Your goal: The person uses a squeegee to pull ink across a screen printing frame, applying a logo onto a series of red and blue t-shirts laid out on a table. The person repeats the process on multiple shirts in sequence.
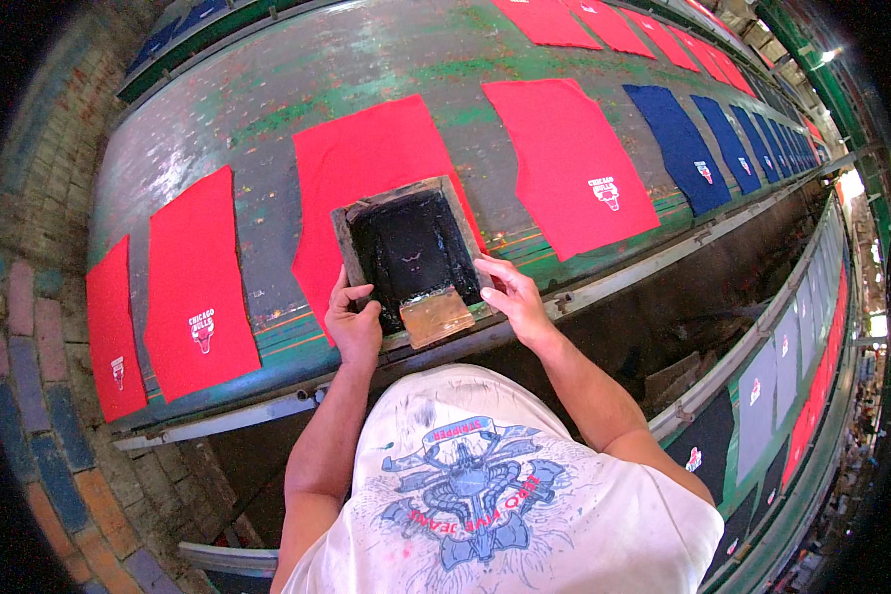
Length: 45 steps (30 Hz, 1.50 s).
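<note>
A wooden screen-printing frame (345, 238) lies over a red cut fabric panel (366, 134) near the front edge of the long table. Inside it the mesh is dark with black ink, and a small pale design shows in the middle. A squeegee (436, 315) with a tan wooden handle rests at the near end of the frame, its blade side in the ink. My left hand (354, 319) is closed on the frame's near left side, thumb bent inward. At the near right side, my right hand (513, 297) holds the frame between thumb and fingers.
Printed red panels (203, 287) lie to the left, with another red panel (574, 168) and several navy ones (678, 148) to the right. A metal rail (604, 287) edges the table. Behind me on the right runs another table with grey panels (757, 396). Brick paving (59, 416) lies left.
</note>
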Available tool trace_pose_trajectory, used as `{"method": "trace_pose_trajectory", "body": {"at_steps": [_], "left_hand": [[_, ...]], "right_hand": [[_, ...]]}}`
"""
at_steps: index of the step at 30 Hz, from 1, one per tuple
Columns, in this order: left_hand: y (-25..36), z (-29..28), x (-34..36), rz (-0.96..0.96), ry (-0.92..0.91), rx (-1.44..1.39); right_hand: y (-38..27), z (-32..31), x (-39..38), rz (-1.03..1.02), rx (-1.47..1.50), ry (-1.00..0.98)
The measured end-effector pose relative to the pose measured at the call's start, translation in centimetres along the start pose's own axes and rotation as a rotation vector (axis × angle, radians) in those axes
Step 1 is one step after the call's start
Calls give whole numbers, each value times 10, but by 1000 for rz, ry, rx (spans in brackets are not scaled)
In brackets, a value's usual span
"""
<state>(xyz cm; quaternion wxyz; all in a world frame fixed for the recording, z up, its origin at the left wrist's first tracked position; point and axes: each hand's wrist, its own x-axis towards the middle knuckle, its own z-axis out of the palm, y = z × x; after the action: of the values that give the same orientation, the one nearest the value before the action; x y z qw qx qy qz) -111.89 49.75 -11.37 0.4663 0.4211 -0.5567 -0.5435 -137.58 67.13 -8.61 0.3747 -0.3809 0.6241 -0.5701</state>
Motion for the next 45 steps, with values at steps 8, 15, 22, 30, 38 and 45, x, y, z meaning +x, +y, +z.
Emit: {"method": "trace_pose_trajectory", "body": {"at_steps": [8, 15, 22, 30, 38, 45], "left_hand": [[2, 0, -1, -14, -6, -28], [2, 2, 0, 23, -12, -57], [-8, -2, 4, 17, -11, -10], [-10, 1, 1, -36, 20, 8], [-15, 3, -2, 7, 13, 61], [-13, 0, -1, 42, 3, 177]], "right_hand": [[-1, -1, 0, 16, 81, -7], [0, -1, 2, 61, 91, 29], [-2, 6, 4, 125, 316, 152], [-29, 0, -18, 77, 11, 313], [-34, 5, -39, 27, -66, 324], [-45, 21, -54, -13, -193, 309]]}}
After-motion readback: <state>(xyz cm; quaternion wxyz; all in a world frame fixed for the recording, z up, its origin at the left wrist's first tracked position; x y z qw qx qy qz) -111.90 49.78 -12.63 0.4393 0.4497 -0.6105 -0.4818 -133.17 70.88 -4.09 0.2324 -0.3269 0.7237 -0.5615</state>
